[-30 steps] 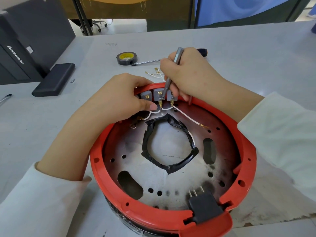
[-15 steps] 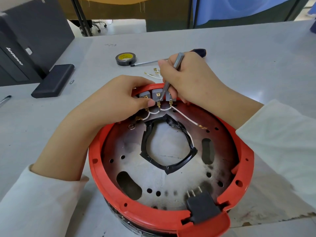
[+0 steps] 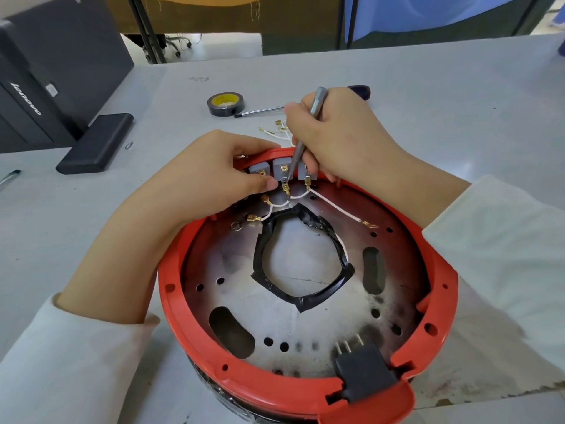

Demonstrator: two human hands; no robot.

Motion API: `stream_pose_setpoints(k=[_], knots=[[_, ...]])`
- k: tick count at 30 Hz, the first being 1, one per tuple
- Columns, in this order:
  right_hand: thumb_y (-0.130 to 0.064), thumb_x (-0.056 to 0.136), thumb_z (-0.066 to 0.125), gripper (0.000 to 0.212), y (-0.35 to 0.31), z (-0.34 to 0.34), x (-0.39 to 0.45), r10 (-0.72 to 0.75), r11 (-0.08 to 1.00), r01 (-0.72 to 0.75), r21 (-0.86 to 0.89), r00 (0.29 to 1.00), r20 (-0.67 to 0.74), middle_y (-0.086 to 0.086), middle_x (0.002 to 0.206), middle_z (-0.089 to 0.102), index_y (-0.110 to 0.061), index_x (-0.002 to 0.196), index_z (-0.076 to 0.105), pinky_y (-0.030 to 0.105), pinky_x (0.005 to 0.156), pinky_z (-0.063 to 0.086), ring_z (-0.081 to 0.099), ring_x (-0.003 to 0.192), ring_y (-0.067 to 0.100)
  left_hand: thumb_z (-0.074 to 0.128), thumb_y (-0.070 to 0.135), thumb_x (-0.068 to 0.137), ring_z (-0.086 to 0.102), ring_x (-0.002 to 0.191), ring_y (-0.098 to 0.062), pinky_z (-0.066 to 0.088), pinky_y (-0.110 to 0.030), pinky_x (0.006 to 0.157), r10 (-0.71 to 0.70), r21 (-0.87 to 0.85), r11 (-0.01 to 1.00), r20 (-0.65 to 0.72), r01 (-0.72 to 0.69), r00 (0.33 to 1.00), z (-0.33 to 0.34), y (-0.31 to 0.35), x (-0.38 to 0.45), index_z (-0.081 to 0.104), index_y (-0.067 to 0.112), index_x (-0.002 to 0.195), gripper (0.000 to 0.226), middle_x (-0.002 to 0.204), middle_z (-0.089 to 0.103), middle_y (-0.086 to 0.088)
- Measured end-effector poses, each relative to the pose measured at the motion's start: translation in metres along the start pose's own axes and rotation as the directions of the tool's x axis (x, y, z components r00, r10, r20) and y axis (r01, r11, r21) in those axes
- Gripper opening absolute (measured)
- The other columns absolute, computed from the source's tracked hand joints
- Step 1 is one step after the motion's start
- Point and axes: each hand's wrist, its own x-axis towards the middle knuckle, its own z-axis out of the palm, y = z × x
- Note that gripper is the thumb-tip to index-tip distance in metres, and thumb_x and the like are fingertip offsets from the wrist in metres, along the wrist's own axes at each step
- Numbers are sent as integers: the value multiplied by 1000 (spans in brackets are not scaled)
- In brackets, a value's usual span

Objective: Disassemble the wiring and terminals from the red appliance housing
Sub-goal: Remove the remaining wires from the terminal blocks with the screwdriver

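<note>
The round red appliance housing lies open side up on the table, its metal plate showing inside. Three grey switch blocks sit at its far rim. White wires with brass terminals run from them across the plate. My right hand grips a thin grey screwdriver; its tip is at the middle block's terminal. My left hand holds the far rim, thumb beside that brass terminal. A black ring of tape edges the centre hole.
A black plug socket sits at the housing's near rim. Beyond the housing lie loose white wires, a roll of black tape and a long screwdriver. A black slab and a dark computer case stand far left.
The view has shifted slightly. The brass terminal on the left wire now lies free on the plate, away from the left block; the screwdriver tip stays at the middle block.
</note>
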Motion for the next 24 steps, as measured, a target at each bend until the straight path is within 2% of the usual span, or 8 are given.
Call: stream_pose_setpoints(k=[3,9,16,20,24], knots=[[-23,99,41,39,1,-1,-3,-41,999,42,13,999,-33,9,43,55,-5,65,47,13,37,33,40,26,10,67,14,84,67,59,-2,45,-7,49,-5,-13,1000,4,5,1000,0,-1,0,68,40,94,28,75,71,16],[-24,99,42,44,1,1,0,-17,1000,18,-22,1000,24,5,41,55,-7,59,45,14,35,32,40,27,11,69,21,82,63,70,8,41,0,58,-11,74,997,-7,12,1000,-2,-1,2,67,42,103,30,78,69,24],[-19,94,41,44,0,0,9,45,998,-42,-39,994,96,2,34,50,-10,51,44,17,35,35,37,25,13,69,21,82,62,77,3,42,-2,57,-3,95,995,-12,4,1000,0,-1,3,67,42,102,29,83,72,14],[-21,95,41,45,1,1,6,28,999,-26,-25,997,70,2,35,51,-11,51,45,17,34,35,38,25,13,68,18,84,65,67,2,44,-3,50,-14,52,999,0,14,1000,1,1,2,63,45,94,30,77,70,19],[-22,97,41,44,0,-1,2,2,999,-2,38,1000,15,1,35,50,-12,55,45,16,32,31,37,25,13,66,18,84,61,74,9,39,1,56,-2,102,995,-14,4,1000,1,2,3,61,45,94,29,79,67,22]])
